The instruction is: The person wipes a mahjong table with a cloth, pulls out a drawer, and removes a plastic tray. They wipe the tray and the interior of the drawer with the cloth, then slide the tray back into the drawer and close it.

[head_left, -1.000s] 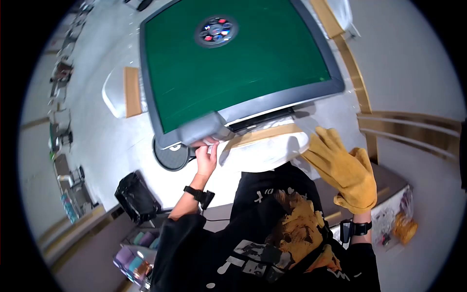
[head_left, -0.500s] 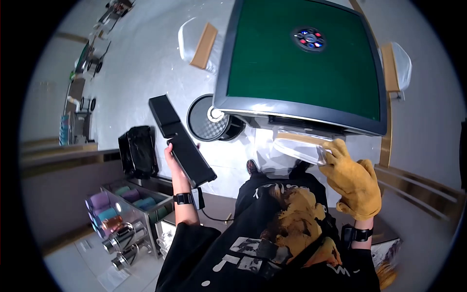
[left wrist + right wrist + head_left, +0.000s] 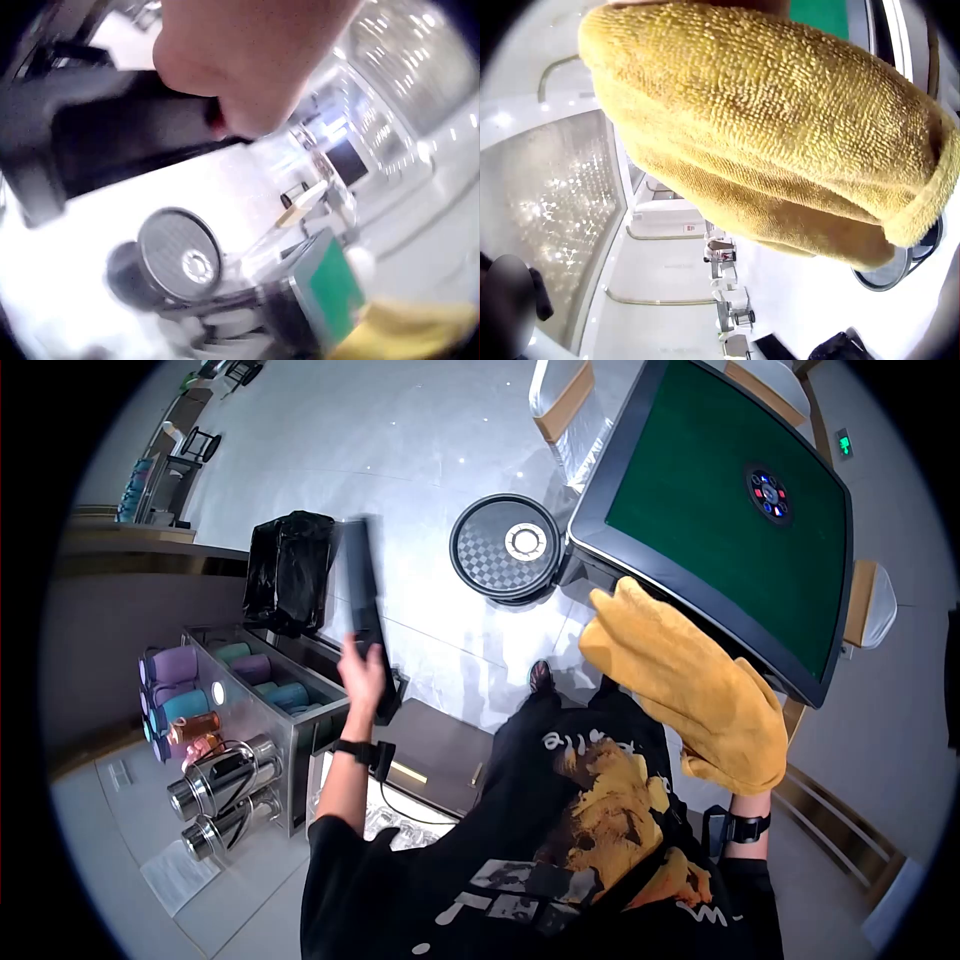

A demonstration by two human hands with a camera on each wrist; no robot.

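A long black box-like object (image 3: pixel 361 575) stands out from my left hand (image 3: pixel 362 675), whose fingers and thumb grip its near part. In the left wrist view the hand (image 3: pixel 236 64) covers one end of the blurred black object (image 3: pixel 127 131). A yellow terry cloth (image 3: pixel 690 685) covers my right hand, leaving only skin near the wrist (image 3: pixel 751 806) visible in the head view. In the right wrist view the cloth (image 3: pixel 765 112) fills much of the picture, with a strip of skin above it; the fingers are hidden.
A green-topped table (image 3: pixel 725 510) stands at the upper right, with a round black tray (image 3: pixel 490 560) by its corner. At left are a black bag (image 3: pixel 288 570) and a metal cart (image 3: pixel 300 760) with cups and steel flasks (image 3: pixel 235 780). White chairs surround the table.
The view has swung left, bringing the cart and bag closer. My left hand, seen beside the table edge earlier, now holds the black object more upright. The yellow cloth remains over my right hand.
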